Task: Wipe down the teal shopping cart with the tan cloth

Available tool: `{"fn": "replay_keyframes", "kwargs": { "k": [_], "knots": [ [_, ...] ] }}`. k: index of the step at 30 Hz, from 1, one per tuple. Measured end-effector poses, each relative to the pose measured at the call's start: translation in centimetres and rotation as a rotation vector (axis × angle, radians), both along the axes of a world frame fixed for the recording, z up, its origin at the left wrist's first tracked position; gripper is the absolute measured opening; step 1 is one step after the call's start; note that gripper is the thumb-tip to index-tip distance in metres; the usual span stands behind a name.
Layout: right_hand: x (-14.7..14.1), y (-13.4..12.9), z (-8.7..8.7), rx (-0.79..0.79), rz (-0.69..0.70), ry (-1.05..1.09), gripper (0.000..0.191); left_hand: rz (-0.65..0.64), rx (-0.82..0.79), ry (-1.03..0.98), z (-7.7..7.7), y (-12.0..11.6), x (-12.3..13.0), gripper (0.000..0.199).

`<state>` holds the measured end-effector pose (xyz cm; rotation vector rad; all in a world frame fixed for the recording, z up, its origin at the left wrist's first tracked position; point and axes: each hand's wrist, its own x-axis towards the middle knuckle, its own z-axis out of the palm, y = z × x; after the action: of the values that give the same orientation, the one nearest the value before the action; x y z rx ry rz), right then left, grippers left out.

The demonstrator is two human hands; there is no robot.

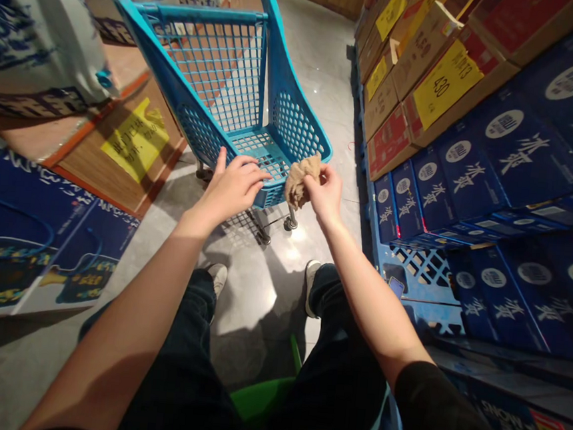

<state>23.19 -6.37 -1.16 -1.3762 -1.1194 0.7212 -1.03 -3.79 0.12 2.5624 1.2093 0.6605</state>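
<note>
A blue plastic shopping cart [299,119] with a mesh basket stands in front of me on the tiled floor. My right hand [329,190] pinches a crumpled tan cloth [301,180] at the cart's near right corner. Close by, my left hand [236,185] hovers over the near edge of the basket with its fingers spread, holding nothing. From this angle I cannot tell whether its fingertips touch the rim. Part of the cloth is hidden behind my right fingers.
Stacked blue cartons [462,183] and brown boxes [410,58] line the right side on a blue pallet [419,273]. Large blue-and-white jars [41,39] stand on a wooden platform [116,153] at left. A phone [395,287] lies on the pallet. Something green [263,397] is beneath me.
</note>
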Motion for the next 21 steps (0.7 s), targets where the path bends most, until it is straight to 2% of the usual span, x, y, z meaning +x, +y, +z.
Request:
{"fn": "replay_keyframes", "kwargs": {
  "k": [2,4,6,9,12,14,17,21],
  "knots": [
    [1.5,0.5,0.3,-0.018,-0.110,0.017,0.020,0.000,-0.007,-0.008,-0.1,-0.1,0.3,0.051],
    [1.3,0.3,0.2,-0.028,-0.119,0.013,0.020,-0.006,-0.010,-0.013,-0.2,-0.2,0.7,0.055],
    [-0.6,-0.6,-0.5,-0.016,-0.031,-0.022,0.020,-0.014,-0.011,-0.025,-0.5,-0.2,1.1,0.059],
    [-4.4,-2.4,-1.8,-0.013,0.172,-0.099,0.024,-0.012,-0.013,-0.047,-0.8,-0.3,1.7,0.070],
    [-5.9,-3.2,-2.0,-0.018,0.293,-0.120,0.026,-0.010,-0.010,-0.045,-0.9,-0.5,1.9,0.074],
    [-4.8,-2.8,-1.6,-0.005,0.283,-0.101,0.026,-0.028,0.006,-0.026,-0.6,-0.6,1.5,0.071],
    [-1.4,-1.8,-0.5,0.028,0.186,-0.098,0.025,-0.041,0.055,-0.023,-0.1,-0.2,0.0,0.063],
    [1.6,-0.9,-0.2,0.068,0.045,-0.135,0.021,0.079,0.114,-0.059,0.4,1.4,-2.6,0.040]
  ]
}}
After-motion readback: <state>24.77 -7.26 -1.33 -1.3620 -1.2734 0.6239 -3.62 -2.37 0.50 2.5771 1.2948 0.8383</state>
